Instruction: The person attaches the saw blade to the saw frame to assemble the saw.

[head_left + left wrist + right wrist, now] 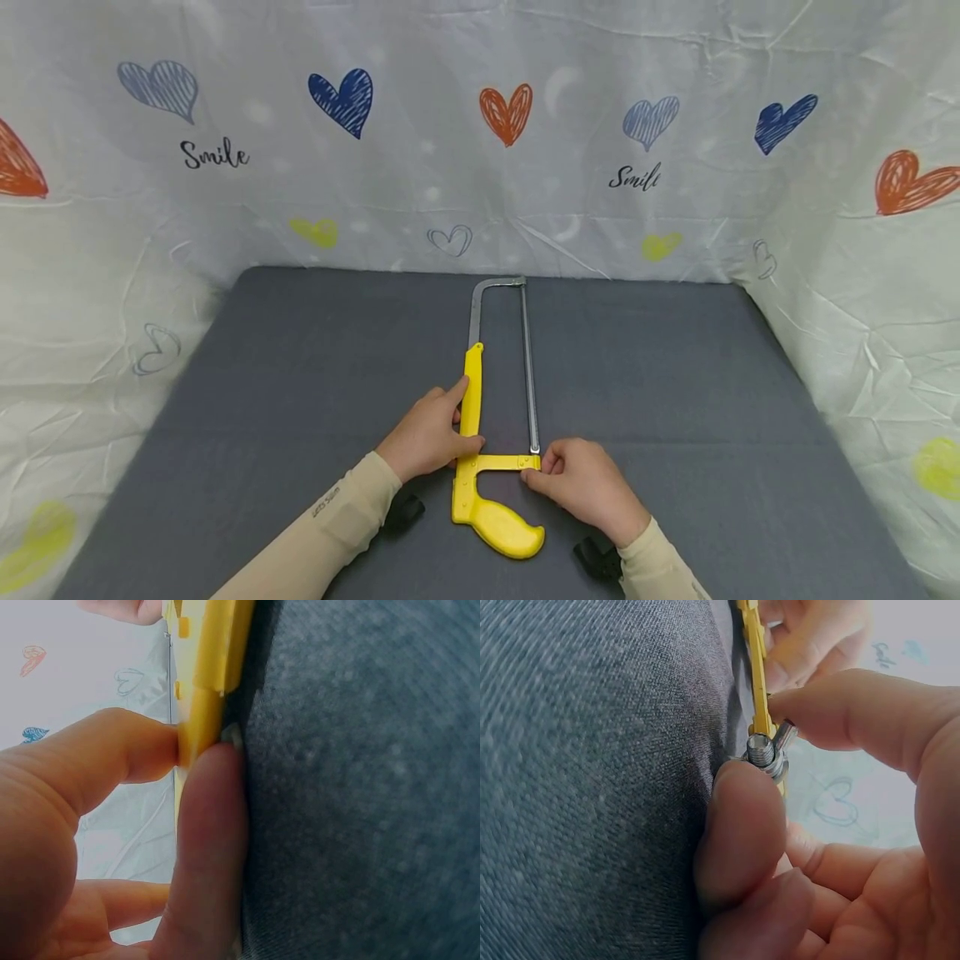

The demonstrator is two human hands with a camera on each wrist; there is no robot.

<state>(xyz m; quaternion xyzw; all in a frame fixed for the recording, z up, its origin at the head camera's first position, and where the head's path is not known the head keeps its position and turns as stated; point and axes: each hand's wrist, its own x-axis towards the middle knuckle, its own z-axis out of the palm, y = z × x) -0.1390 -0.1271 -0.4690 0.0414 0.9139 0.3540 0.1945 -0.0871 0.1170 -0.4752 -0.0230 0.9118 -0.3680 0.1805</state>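
Note:
A hacksaw (471, 392) with a yellow frame lies on the grey table, its handle (506, 531) toward me and its steel bow (475, 310) pointing away. My left hand (426, 435) holds the yellow frame from the left, thumb on one side and fingers on the other. Along the right side runs the blade (528, 367), fixed at both ends. At its near end my right hand (587, 482) pinches a metal wing nut (783, 741) between thumb and fingers. The wing nut sits on a threaded bolt (760, 750) at the yellow frame's corner; a fingertip partly hides it.
Grey cloth covers the table (675, 375). White curtains (420, 175) printed with hearts and "Smile" hang behind it and at both sides. Dark wrist devices (597, 557) show beneath both wrists, close over the table.

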